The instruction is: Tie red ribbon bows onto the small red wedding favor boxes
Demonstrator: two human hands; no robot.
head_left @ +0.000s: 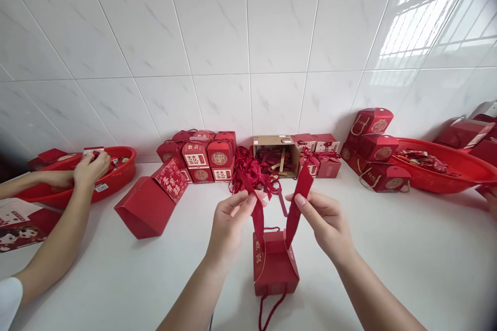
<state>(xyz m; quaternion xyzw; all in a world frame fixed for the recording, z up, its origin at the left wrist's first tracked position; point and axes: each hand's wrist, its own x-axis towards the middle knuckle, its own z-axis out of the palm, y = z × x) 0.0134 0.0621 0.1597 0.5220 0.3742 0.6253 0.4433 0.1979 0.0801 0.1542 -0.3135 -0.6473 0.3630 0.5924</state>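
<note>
A small red gift box (275,269) stands on the white table, with cord handles at its front and back. A dark red ribbon (258,220) rises from its top in two ends. My left hand (232,225) pinches the left end between thumb and fingers. The right end is pinched in my right hand (328,222), its tip pointing up above the thumb. Both hands are above the box, one on each side, and do not touch it.
Behind are a ribbon pile (252,170), an open cardboard box (276,140) and stacked red boxes (201,158). A larger red box (145,207) lies left. Red baskets (116,170) flank both sides; another person's hands reach into the left one.
</note>
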